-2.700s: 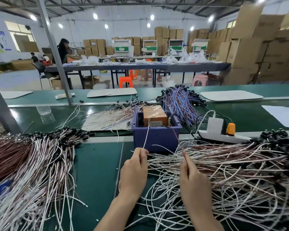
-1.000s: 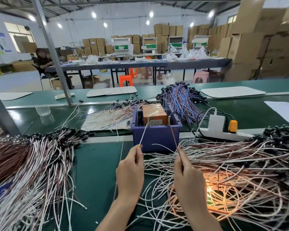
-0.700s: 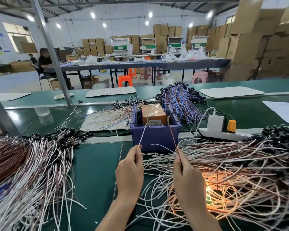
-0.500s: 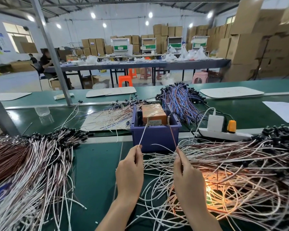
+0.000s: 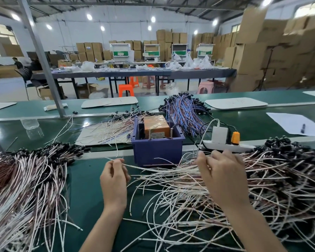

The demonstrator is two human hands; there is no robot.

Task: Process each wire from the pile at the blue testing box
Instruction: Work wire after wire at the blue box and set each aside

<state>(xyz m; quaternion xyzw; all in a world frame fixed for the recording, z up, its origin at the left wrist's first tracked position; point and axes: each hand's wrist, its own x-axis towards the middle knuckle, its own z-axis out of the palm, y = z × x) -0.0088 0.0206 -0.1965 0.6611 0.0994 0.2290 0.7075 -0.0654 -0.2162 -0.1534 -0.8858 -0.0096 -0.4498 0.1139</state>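
The blue testing box [image 5: 157, 150] stands at the middle of the green bench, with an orange block and two upright metal pins inside. My left hand [image 5: 114, 180] is just in front of it to the left and pinches a white wire [image 5: 135, 167] that runs right toward the pile. My right hand [image 5: 224, 177] hovers over the big tangled wire pile [image 5: 244, 193] on the right, fingers spread and loosely bent, touching the wires. Whether it holds one is unclear.
A second heap of white and brown wires [image 5: 25, 180] covers the left of the bench. Behind the box lie a blue-purple wire bundle [image 5: 185, 113] and loose wires on a card. A white power strip [image 5: 225, 144] with an orange plug sits at right.
Both hands have drawn the wire ends off the box's pins. The left hand dropped lower with its white wire, the right moved right over the pile. The orange glow in the pile is gone.
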